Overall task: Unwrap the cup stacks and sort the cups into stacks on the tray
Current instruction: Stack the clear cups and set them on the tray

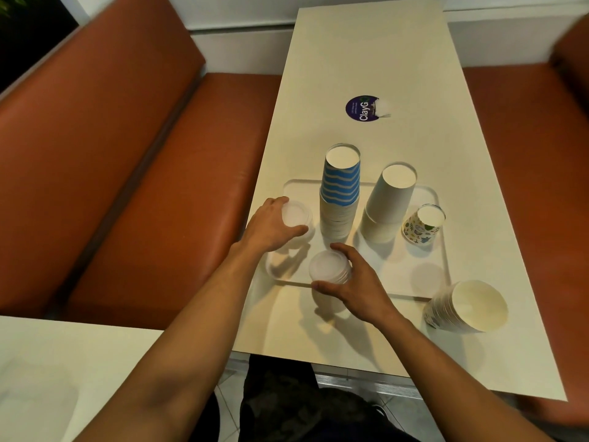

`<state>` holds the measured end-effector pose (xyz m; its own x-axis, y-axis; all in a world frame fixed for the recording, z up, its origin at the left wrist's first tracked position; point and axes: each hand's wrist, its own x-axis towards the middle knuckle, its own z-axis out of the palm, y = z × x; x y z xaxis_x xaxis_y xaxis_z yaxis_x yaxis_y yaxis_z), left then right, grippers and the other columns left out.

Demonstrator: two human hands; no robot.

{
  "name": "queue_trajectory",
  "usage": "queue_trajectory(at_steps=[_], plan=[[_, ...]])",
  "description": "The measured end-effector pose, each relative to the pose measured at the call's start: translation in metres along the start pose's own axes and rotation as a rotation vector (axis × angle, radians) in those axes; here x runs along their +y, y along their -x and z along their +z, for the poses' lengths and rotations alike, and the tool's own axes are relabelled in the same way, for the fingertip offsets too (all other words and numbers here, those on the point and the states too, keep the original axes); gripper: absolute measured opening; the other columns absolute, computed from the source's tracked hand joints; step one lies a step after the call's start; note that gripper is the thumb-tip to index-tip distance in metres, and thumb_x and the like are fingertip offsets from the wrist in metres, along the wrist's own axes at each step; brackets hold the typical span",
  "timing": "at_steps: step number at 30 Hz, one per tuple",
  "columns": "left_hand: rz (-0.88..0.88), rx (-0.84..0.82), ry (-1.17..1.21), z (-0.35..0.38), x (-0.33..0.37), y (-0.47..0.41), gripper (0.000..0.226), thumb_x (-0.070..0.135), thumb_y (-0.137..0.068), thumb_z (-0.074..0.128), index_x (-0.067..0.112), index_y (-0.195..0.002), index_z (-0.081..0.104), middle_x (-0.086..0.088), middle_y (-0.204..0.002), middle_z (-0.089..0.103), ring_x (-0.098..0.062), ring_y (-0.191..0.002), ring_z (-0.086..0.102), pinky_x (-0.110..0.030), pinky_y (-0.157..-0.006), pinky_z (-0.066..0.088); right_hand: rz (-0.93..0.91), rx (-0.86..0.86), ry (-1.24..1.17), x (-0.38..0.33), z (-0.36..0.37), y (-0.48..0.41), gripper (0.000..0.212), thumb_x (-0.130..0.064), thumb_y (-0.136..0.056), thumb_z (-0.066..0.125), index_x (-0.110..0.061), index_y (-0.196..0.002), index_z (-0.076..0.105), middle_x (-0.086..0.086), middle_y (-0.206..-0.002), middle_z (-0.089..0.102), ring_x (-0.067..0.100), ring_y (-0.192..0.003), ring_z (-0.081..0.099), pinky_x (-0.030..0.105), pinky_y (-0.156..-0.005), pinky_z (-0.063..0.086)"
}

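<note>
- Head view: the left hand (271,226) wraps thumb and fingers round a short translucent white cup stack (296,215) at the 9 o'clock side of the pale rectangular tray (436,266).
- The right hand (357,283) pinches a second translucent stack (328,266) at the tray's 7 o'clock edge, thumb below, fingers curled above.
- An upside-down blue-striped paper cup stack (341,189) stands at the tray's 11 o'clock, a plain white stack (387,204) at 1 o'clock, and a patterned cup (422,226) at 3 o'clock.
- A patterned stack lying on its side (465,306) rests on the cream table (350,59), off the tray at 4 o'clock.
</note>
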<state>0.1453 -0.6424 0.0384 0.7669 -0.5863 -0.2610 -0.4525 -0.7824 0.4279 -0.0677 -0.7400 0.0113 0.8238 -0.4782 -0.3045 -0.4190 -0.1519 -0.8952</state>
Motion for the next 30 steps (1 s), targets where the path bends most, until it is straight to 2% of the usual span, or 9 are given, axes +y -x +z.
queue_trajectory(at_steps=[6, 11, 14, 20, 23, 26, 30], plan=[[0.02, -0.085, -0.015, -0.003, 0.006, -0.006, 0.106, 0.055, -0.077, 0.083, 0.024, -0.16, 0.025, -0.004, -0.159, 0.037, -0.027, -0.14, 0.045, -0.042, -0.111, 0.039, -0.002, 0.003, -0.007, -0.001, 0.0, 0.0, 0.088, -0.035, -0.072, 0.094, -0.03, -0.145, 0.046, -0.013, -0.137, 0.054, 0.01, -0.121, 0.05, 0.023, -0.1, 0.038], [0.085, -0.147, -0.067, -0.003, 0.013, -0.012, 0.109, 0.044, -0.075, 0.088, 0.027, -0.16, 0.022, -0.006, -0.159, 0.035, -0.03, -0.14, 0.044, -0.044, -0.11, 0.04, -0.003, 0.01, 0.002, -0.002, 0.001, -0.001, 0.088, -0.036, -0.072, 0.094, -0.03, -0.145, 0.046, -0.015, -0.135, 0.054, 0.008, -0.12, 0.051, 0.023, -0.099, 0.038], [0.106, -0.173, -0.134, -0.002, 0.018, -0.018, 0.113, 0.046, -0.071, 0.089, 0.029, -0.16, 0.021, -0.006, -0.159, 0.034, -0.032, -0.139, 0.044, -0.047, -0.11, 0.043, 0.0, 0.009, 0.003, -0.002, 0.0, -0.001, 0.088, -0.036, -0.072, 0.093, -0.029, -0.146, 0.045, -0.015, -0.135, 0.054, 0.008, -0.12, 0.05, 0.023, -0.1, 0.038], [0.107, -0.213, -0.265, -0.002, 0.027, -0.025, 0.106, 0.039, -0.07, 0.09, 0.027, -0.156, 0.029, -0.005, -0.151, 0.044, -0.035, -0.126, 0.056, -0.045, -0.097, 0.05, 0.006, 0.008, 0.006, -0.003, 0.001, -0.003, 0.089, -0.036, -0.073, 0.093, -0.029, -0.147, 0.044, -0.015, -0.135, 0.052, 0.008, -0.12, 0.048, 0.023, -0.101, 0.038], [0.098, -0.22, -0.26, 0.0, 0.028, -0.024, 0.106, 0.038, -0.07, 0.091, 0.027, -0.156, 0.029, -0.005, -0.15, 0.044, -0.035, -0.125, 0.056, -0.045, -0.096, 0.05, 0.004, 0.008, 0.016, -0.003, -0.001, -0.004, 0.089, -0.035, -0.073, 0.093, -0.028, -0.147, 0.044, -0.014, -0.136, 0.052, 0.009, -0.12, 0.049, 0.023, -0.101, 0.038], [0.082, -0.24, -0.208, -0.003, 0.028, -0.02, 0.121, 0.042, -0.067, 0.093, 0.03, -0.16, 0.018, -0.006, -0.16, 0.032, -0.035, -0.136, 0.047, -0.048, -0.105, 0.048, 0.007, 0.005, 0.025, -0.003, -0.002, -0.003, 0.091, -0.034, -0.072, 0.094, -0.028, -0.148, 0.044, -0.014, -0.136, 0.051, 0.009, -0.119, 0.048, 0.024, -0.101, 0.038], [0.034, -0.214, -0.114, -0.021, 0.024, -0.003, 0.132, 0.038, -0.067, 0.094, 0.029, -0.163, 0.004, -0.006, -0.168, 0.016, -0.033, -0.15, 0.024, -0.05, -0.117, 0.033, 0.002, -0.008, 0.01, -0.004, -0.004, -0.003, 0.091, -0.031, -0.07, 0.095, -0.03, -0.146, 0.044, -0.016, -0.132, 0.052, 0.008, -0.118, 0.049, 0.024, -0.099, 0.038]])
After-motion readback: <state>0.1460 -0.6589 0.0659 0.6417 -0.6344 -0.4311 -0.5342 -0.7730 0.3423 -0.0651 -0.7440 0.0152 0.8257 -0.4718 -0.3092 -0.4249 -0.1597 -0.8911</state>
